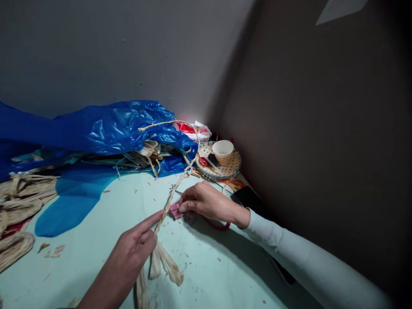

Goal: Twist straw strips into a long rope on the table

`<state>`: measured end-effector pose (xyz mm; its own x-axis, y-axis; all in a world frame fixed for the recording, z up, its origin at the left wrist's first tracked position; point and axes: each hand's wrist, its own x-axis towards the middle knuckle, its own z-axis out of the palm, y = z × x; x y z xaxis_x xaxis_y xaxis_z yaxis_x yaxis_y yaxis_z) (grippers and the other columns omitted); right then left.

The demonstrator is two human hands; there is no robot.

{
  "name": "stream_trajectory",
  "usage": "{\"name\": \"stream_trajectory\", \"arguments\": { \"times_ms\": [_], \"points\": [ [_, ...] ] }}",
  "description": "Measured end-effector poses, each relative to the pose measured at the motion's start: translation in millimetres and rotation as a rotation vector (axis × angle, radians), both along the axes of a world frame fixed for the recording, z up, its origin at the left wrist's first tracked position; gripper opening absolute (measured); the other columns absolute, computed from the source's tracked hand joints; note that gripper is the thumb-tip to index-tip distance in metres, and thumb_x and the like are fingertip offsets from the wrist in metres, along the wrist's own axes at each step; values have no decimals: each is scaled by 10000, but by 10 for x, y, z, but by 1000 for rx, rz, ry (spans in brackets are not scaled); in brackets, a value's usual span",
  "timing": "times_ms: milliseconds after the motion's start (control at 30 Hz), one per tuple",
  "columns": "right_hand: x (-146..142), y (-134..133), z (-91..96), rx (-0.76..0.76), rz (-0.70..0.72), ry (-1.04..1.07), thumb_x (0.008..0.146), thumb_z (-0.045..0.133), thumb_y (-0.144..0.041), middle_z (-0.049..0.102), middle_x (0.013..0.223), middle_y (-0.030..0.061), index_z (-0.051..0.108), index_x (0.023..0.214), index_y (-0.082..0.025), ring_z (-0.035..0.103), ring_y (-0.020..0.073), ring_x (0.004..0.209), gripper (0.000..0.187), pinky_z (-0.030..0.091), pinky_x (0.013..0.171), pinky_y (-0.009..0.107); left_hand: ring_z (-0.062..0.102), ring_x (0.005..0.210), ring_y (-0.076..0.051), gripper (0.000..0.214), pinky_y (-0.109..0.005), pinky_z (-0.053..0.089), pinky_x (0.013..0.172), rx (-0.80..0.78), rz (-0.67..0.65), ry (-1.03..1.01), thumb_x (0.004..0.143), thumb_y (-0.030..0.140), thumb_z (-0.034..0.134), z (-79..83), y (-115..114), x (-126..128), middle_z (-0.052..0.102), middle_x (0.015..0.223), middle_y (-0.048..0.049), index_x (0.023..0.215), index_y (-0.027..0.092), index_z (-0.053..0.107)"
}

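A braided cord of dried husk strips (pixel 171 197) runs from the blue plastic down across the pale green table (pixel 96 262). My left hand (pixel 133 249) pinches the cord where the braid ends, index finger stretched along it, loose husk ends (pixel 167 266) hanging below. My right hand (pixel 206 201) is closed on a small pink clip (pixel 175 210) beside the braid, with a thin metal tip showing near the fingers.
A blue plastic sheet (pixel 106 124) covers the back left, with dried husks (pixel 19 201) piled at the left edge. A woven tray (pixel 222 165) holds a white cup (pixel 222 151). A black phone (pixel 249 198) and scissors with red-orange handles (pixel 233 183) lie by the dark wall at right.
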<state>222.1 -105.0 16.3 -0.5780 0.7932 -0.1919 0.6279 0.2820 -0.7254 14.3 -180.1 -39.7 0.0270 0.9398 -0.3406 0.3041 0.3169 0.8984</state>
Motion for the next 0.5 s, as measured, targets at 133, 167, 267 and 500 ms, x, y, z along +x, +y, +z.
{"name": "stream_trajectory", "arguments": {
  "times_ms": [133,167,267,500],
  "points": [
    [-10,-1,-14,-30,-14,35,901,646,-292,702,668,20,769,890,-119,594,130,596,213,399,580,214,603,542,-180,662,-244,482,511,-13,-38,-4,678,362,616,-12,21,-26,638,557,44,1316,187,639],
    [-12,3,-18,-31,-15,42,903,643,-299,702,673,21,768,892,-121,594,130,598,218,399,582,215,590,523,-175,667,-243,476,499,-24,-50,-2,666,356,622,-13,27,-33,628,546,49,1312,190,643],
    [-10,18,-45,-15,-13,55,897,650,-322,697,672,19,771,882,-127,588,129,604,229,389,586,217,582,509,-171,658,-242,477,495,-29,-51,-1,671,345,611,-7,39,-40,601,519,59,1314,209,643],
    [51,21,-39,-40,-25,65,884,646,-261,665,631,4,760,859,-118,571,120,584,184,390,585,209,636,577,-200,645,-260,515,539,-39,5,7,679,342,602,45,-1,4,625,538,44,1312,221,646]
  ]
}}
